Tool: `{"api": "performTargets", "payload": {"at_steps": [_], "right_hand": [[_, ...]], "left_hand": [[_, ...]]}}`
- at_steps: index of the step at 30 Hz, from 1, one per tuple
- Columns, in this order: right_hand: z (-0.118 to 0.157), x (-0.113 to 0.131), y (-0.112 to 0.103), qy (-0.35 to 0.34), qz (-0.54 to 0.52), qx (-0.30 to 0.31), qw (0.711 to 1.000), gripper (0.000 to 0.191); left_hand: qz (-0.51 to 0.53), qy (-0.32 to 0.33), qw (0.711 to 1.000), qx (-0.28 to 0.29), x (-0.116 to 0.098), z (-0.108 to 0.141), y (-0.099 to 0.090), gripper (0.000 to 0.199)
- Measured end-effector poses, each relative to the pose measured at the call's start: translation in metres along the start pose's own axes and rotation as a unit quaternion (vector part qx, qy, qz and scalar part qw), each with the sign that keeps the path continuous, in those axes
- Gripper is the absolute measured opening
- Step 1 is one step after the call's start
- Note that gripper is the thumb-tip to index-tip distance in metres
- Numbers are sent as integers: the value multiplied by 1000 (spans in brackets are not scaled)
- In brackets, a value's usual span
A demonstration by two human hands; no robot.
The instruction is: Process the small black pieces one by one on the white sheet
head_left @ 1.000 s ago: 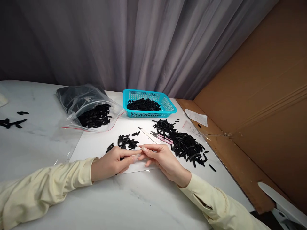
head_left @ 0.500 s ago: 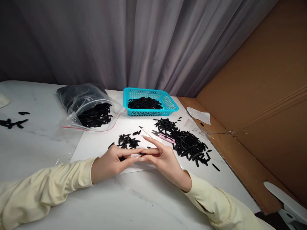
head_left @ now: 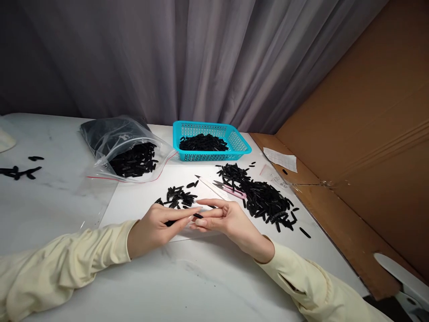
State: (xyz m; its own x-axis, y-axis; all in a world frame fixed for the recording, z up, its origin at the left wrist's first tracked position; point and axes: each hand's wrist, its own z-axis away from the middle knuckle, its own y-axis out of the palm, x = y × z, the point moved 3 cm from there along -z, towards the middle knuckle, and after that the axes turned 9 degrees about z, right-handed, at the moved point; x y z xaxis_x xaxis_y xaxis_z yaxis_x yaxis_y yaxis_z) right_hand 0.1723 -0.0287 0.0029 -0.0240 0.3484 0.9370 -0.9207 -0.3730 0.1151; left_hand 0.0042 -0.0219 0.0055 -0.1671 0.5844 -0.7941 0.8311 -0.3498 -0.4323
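My left hand (head_left: 161,223) and my right hand (head_left: 228,219) meet over the near part of a white sheet (head_left: 122,203). Between their fingertips is a small, narrow black piece (head_left: 198,215), its exact kind unclear. The left thumb and forefinger close at its left end; the right thumb and fingers pinch it from the other side. More black shows between the left thumb and forefinger, though I cannot tell whether it is held. Just beyond the hands lies a loose cluster of similar pieces (head_left: 177,196). Pink-handled thread snips (head_left: 234,192) and a pale, dark-tipped pointed tool (head_left: 211,185) lie behind the right hand.
A larger heap of black pieces (head_left: 264,199) spreads at right. Toward the curtain (head_left: 208,58) stand a blue basket (head_left: 211,155) and an open zip bag (head_left: 117,138), both holding such pieces. Several more (head_left: 20,172) lie far left. Cardboard (head_left: 368,134) walls the right side.
My right hand has shifted slightly right, its forefinger lowered toward the other fingers. The black piece between the hands shows more clearly. The whole view has shifted a little.
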Motion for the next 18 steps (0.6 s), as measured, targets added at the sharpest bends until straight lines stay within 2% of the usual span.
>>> {"api": "performTargets", "payload": {"at_steps": [5, 13, 18], "right_hand": [[4, 2, -1, 5, -15, 17, 1000, 50], [3, 3, -3, -9, -22, -5, 1000, 53], [2, 3, -2, -22, -17, 3, 1000, 49]], "left_hand": [[2, 0, 1000, -17, 1, 0, 0, 30], [0, -33, 999, 11, 3, 2, 0, 33], [2, -23, 1000, 4, 1, 1, 0, 33]]}}
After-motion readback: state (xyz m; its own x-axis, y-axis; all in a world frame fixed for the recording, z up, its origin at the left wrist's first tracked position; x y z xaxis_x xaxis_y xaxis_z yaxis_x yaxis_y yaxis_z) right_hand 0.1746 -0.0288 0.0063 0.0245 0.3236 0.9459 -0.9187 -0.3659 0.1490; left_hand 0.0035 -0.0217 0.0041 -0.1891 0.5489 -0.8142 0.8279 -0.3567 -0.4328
